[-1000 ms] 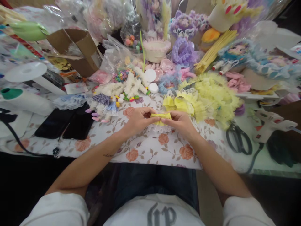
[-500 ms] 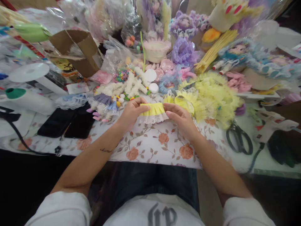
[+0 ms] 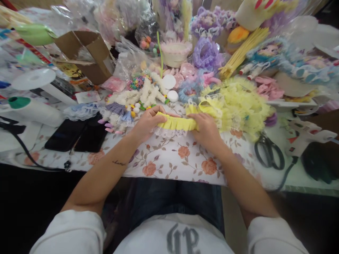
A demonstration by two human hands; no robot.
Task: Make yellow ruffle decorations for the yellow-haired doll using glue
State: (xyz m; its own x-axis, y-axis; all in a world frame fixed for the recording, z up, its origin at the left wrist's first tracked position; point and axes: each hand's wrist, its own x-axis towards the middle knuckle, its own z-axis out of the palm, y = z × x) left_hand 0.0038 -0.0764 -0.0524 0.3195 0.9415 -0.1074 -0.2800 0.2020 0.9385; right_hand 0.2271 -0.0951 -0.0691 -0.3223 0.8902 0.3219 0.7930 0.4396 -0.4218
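Note:
Between my hands stretches a pleated yellow trim [image 3: 176,124] with white lace along its lower edge, held just above the flowered tablecloth [image 3: 169,158]. My left hand [image 3: 147,123] pinches its left end, thumb on top. At the other end my right hand [image 3: 208,132] grips it, the fingers curled over the upper edge. Close beyond my right hand lie more yellow lace pieces [image 3: 212,107] and a heap of yellow tulle [image 3: 241,102]. Small doll legs with a checked skirt [image 3: 116,108] lie to the left of my left hand.
Two dark phones [image 3: 90,135] lie at left, near a thread cone [image 3: 37,111]. Scissors [image 3: 269,153] and a glue gun [image 3: 302,135] are at right. Behind stand a cardboard box [image 3: 86,56], a pink-white basket [image 3: 176,53], white discs [image 3: 169,82] and dolls [image 3: 270,53].
The yellow trim is now spread wider, with more of its length showing. My right hand has moved right and closed over its end; my left hand stays almost in place.

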